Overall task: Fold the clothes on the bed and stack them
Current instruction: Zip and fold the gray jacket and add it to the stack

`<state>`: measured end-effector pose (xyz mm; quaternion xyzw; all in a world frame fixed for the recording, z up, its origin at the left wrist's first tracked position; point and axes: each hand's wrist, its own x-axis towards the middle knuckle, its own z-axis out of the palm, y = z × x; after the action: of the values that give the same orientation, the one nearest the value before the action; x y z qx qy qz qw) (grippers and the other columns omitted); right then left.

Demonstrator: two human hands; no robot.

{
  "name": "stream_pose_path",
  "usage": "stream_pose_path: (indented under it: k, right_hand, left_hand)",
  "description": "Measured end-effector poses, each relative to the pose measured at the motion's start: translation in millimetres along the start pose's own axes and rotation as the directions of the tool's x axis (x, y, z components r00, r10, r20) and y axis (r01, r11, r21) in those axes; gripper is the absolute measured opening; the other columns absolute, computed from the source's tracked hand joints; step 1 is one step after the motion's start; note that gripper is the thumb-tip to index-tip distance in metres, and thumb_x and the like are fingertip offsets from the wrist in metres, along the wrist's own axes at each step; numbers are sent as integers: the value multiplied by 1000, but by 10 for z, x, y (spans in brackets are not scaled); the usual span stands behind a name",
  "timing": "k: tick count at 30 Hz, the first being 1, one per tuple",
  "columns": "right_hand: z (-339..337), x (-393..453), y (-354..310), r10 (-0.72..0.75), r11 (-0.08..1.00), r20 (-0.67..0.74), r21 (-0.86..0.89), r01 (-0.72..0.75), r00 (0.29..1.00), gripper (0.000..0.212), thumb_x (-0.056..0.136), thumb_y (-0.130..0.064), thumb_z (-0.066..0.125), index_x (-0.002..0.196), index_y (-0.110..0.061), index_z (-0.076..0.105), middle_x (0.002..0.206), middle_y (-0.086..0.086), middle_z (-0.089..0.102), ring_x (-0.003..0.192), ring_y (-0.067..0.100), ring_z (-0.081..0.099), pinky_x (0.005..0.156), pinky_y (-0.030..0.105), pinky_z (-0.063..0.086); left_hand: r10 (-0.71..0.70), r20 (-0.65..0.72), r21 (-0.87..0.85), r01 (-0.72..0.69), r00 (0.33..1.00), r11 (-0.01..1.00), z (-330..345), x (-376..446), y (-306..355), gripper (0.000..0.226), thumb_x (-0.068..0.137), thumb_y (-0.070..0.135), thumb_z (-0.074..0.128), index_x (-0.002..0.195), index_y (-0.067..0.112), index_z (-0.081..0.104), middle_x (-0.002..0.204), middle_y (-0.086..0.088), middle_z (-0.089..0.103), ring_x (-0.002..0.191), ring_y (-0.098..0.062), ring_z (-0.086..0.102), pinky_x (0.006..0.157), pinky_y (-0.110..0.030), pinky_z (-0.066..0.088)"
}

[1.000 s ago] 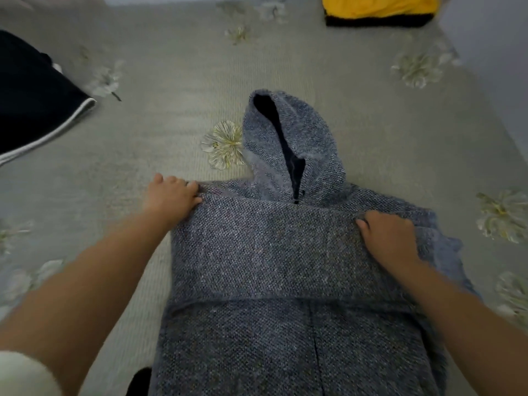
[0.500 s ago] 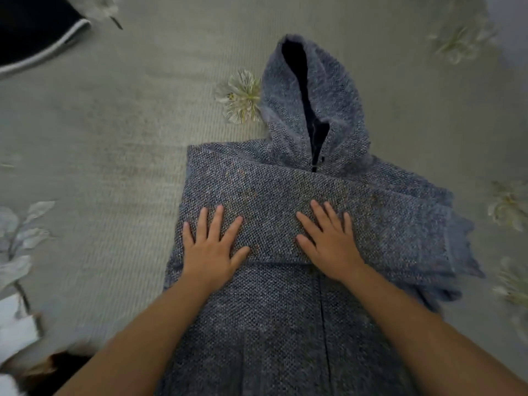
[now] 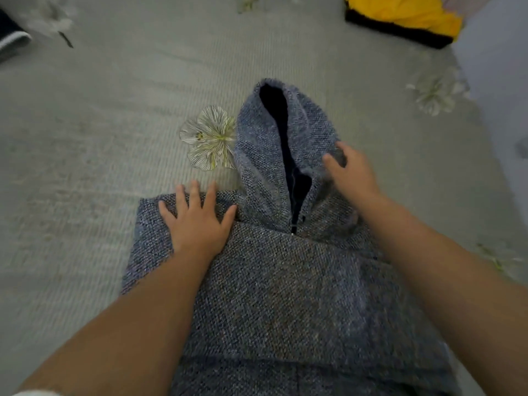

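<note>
A grey-blue knitted hoodie [image 3: 285,281] lies flat on the bed, sleeves folded across its chest and its hood [image 3: 257,144] pointing away from me. My left hand [image 3: 197,224] presses flat with spread fingers on the hoodie's left shoulder. My right hand [image 3: 351,172] is blurred at the right side of the hood, fingers relaxed and touching the fabric. The hoodie's lower part runs out of the bottom of the frame.
The bed [image 3: 100,138] has a pale grey cover printed with white flowers. A folded yellow garment on a black one [image 3: 405,15] lies at the far right. A dark garment with white trim [image 3: 11,44] lies at the far left. A wall [image 3: 503,81] borders the bed's right side.
Both hands have left the folded sleeve band. The left moved up to the left shoulder, the right up to the side of the hood.
</note>
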<state>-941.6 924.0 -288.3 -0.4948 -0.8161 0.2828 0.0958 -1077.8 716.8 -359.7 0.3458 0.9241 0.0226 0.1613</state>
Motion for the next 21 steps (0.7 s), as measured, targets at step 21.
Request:
stream_pose_path:
  k: [21]
  right_hand:
    - [105, 210, -288, -214, 827, 22, 536, 169, 976, 13, 87, -16, 60, 96, -25, 56, 86, -7, 60, 77, 0, 58, 69, 10, 46]
  left_hand:
    - [-26, -215, -267, -33, 976, 963, 45, 60, 19, 75, 82, 57, -1, 147, 18, 3, 154, -4, 14, 141, -17, 13, 110, -36, -9]
